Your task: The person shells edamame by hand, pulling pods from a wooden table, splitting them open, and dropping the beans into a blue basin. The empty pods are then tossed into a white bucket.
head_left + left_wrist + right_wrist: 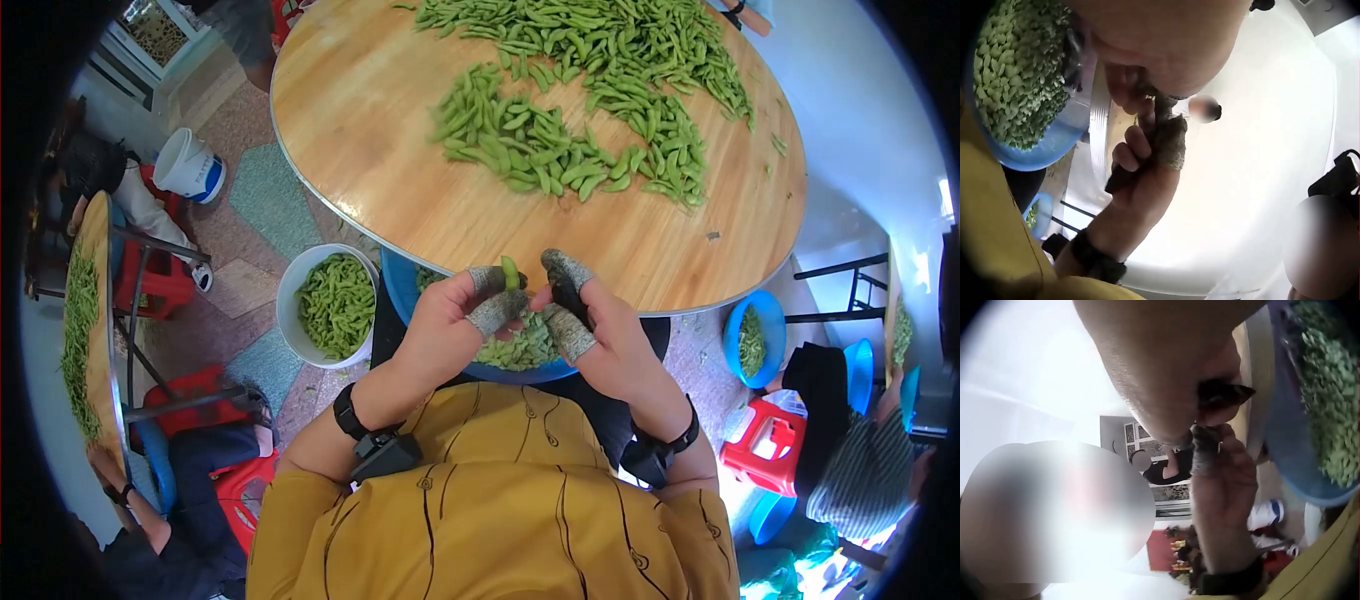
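My left hand (440, 325) pinches a green soybean pod (511, 273) between thumb and forefinger, both in grey fabric covers; the pod's tip points up. Close beside it, my right hand (610, 335) has its forefinger and thumb apart, also in grey, dark-stained covers. In the left wrist view the right hand's other fingers (1132, 149) are curled in, and the two hands meet at the thumbs. Below the hands stands a blue basin (397, 285) of shelled beans (525, 345), partly hidden by them. A pile of pods (545, 150) lies on the round wooden table (360, 130) ahead.
A white bucket (290, 310) full of pods stands left of the basin. Another white bucket (190, 168) is farther off. At right are a blue basin (752, 345) and a red stool (768, 445). Other people sit at side tables; one arm (748, 18) rests across the table.
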Demonstrator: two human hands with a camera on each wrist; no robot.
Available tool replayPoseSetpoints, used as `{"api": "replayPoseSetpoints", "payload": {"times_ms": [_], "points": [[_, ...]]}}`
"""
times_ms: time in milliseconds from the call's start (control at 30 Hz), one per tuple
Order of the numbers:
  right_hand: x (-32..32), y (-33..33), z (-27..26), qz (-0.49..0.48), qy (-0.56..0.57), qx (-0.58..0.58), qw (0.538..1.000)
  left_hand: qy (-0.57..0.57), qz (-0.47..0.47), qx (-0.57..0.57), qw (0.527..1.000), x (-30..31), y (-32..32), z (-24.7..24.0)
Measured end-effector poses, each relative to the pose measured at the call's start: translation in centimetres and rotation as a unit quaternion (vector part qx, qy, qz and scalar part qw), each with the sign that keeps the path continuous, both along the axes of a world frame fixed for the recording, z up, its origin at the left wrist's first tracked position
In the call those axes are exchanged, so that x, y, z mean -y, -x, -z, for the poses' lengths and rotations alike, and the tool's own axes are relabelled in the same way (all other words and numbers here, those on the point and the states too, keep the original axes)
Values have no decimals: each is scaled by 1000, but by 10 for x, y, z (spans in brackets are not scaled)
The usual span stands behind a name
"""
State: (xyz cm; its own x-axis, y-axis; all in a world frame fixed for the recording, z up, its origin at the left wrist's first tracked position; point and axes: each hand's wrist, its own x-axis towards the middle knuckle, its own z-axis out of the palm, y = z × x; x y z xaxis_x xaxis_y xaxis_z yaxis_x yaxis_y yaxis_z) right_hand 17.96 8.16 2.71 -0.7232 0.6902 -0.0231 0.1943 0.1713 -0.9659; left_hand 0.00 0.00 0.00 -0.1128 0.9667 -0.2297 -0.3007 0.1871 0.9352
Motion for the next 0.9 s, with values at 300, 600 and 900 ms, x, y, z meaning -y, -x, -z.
{"api": "replayPoseSetpoints", "payload": {"times_ms": [300,600,900], "points": [[-3,0,5,-53,-10,33,998,14,24,-42,999,2,-1,-5],[-7,-2,17,-78,42,42,995,46,22,-64,997,1,-3,-5],[-5,12,20,-46,164,25,985,-137,16,-510,849,3,10,-2]]}}
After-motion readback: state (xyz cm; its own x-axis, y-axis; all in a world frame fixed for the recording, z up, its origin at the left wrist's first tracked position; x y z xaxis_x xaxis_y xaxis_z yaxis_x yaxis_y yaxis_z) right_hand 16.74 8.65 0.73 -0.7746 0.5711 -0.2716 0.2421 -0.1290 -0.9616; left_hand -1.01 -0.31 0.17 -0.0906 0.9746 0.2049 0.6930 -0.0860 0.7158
